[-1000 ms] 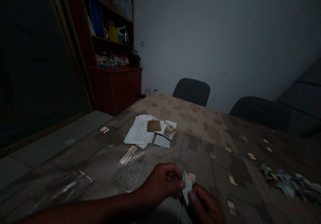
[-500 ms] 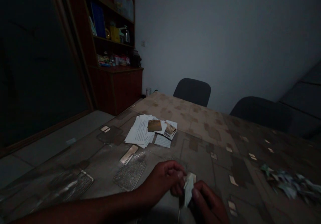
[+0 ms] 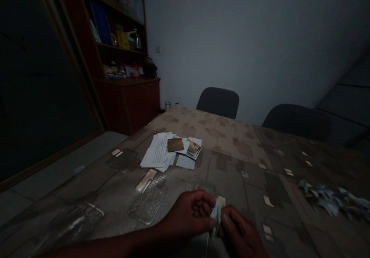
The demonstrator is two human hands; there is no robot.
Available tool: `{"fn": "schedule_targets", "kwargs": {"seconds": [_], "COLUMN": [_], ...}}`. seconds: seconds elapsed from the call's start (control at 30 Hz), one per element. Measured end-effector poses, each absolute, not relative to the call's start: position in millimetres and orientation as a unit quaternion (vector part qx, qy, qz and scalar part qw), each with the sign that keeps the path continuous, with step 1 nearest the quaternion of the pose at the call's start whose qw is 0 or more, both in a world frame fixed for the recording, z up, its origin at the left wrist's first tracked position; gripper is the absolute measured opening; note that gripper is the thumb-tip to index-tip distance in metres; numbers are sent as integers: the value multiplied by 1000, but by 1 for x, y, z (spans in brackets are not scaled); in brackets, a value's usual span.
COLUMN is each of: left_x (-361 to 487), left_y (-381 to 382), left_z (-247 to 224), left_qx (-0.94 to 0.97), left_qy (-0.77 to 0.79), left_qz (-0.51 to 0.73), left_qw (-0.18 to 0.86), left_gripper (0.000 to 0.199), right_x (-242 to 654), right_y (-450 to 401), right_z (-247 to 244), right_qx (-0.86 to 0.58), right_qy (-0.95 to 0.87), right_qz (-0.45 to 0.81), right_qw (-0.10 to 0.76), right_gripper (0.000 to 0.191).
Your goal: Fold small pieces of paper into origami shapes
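Note:
A small pale folded paper [image 3: 215,216] is pinched between my two hands near the bottom of the view. My left hand [image 3: 192,213] grips its left side, thumb in front and fingers curled. My right hand [image 3: 241,231] holds its right side between thumb and bent fingers. Beyond them on the table lies a stack of printed white sheets [image 3: 157,154], with a brown card [image 3: 175,144] and a picture card [image 3: 193,148] on top. At the right lies a heap of crumpled pale greenish papers [image 3: 332,200].
The patterned tablecloth [image 3: 225,134] covers a long table. Two dark chairs [image 3: 219,101] stand along its far side. At the back left is a red-brown cabinet [image 3: 141,100] with shelves of bottles and boxes. A pale seat [image 3: 111,136] is left of the table.
My left thumb has moved down onto the paper, and its fingers have spread slightly above. The paper has tilted and shows less of its face. The view has shifted a little.

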State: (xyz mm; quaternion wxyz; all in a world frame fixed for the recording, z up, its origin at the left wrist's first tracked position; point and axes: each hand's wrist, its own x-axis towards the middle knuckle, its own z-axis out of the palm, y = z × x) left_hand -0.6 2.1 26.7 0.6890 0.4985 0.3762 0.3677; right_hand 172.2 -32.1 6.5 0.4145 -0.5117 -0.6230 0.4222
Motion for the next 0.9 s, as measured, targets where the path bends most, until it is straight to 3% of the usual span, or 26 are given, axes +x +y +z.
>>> {"fn": "schedule_targets", "kwargs": {"seconds": [0.23, 0.57, 0.73, 0.9], "left_x": [2, 0, -1, 0], "left_y": [1, -2, -2, -3], "left_z": [27, 28, 24, 14], "left_qx": [517, 580, 577, 551], "left_qy": [414, 414, 420, 401], "left_qz": [370, 385, 383, 385], "left_qw": [652, 587, 586, 622], "left_gripper": [27, 19, 12, 18], "right_x": [170, 166, 170, 171], "right_y": [-35, -35, -34, -34], "right_z": [13, 5, 8, 8], "right_qx": [-523, -517, -496, -502], "right_qy": [-609, -607, -661, -668], "right_qz": [412, 384, 361, 369], "right_qw": [432, 465, 432, 406], "right_gripper": [34, 32, 25, 26]}}
